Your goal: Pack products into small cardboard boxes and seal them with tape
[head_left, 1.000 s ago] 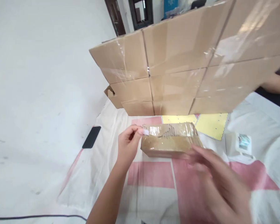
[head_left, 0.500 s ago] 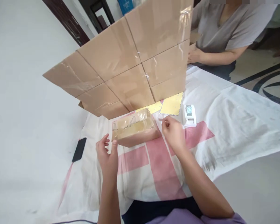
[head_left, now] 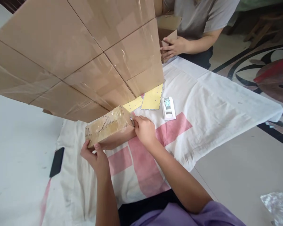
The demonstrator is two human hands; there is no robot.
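A small taped cardboard box (head_left: 108,124) lies on the cloth in front of me, with dark pen-like marks on its top. My left hand (head_left: 95,155) grips the near left corner of this box between thumb and fingers. At the box's right end, my right hand (head_left: 145,128) is closed in a pinch on a small, thin, pale piece (head_left: 132,120). Its tip is against or very near the end face; most of it is hidden by the fingers, so its kind is unclear.
A tall cardboard panel (head_left: 103,50) stands behind the box. Yellow dotted sheets (head_left: 153,97) and a white device (head_left: 169,108) lie right of it; a black phone-like slab (head_left: 57,162) lies left. Across the table, another person's hand (head_left: 174,47) holds an open carton (head_left: 168,23).
My left hand has closed onto the box's left corner. My right hand has brought the thin piece to the box's right end. The view has shifted, and the other person's carton shows more.
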